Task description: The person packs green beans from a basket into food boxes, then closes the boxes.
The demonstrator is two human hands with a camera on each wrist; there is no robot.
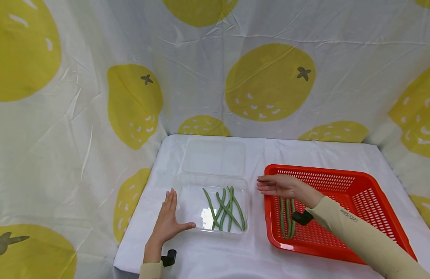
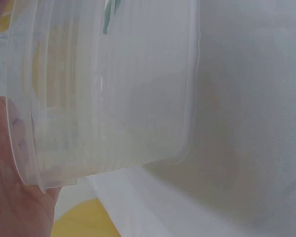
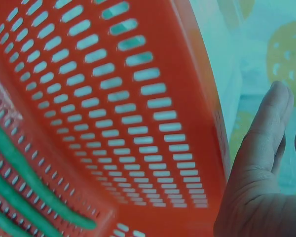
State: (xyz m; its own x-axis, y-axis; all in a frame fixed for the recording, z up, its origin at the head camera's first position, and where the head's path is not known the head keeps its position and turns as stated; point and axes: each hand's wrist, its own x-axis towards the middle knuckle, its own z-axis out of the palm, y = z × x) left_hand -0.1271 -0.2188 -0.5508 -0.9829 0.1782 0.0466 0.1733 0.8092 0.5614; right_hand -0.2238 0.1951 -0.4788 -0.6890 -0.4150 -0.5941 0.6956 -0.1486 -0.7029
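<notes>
A clear plastic container stands on the white cloth with several green beans lying crossed inside, mostly on its right side. My left hand rests at the container's left edge, fingers straight and thumb spread along the near rim; in the left wrist view the palm meets the container's rim. Over the left rim of a red plastic basket is my right hand, fingers extended and holding nothing. Below it, a few green beans lie side by side in the basket, partly covered by the hand and wrist.
A clear flat lid lies behind the container. Behind and to the sides hangs a white curtain printed with yellow lemons. The basket's perforated wall rises beside the right hand.
</notes>
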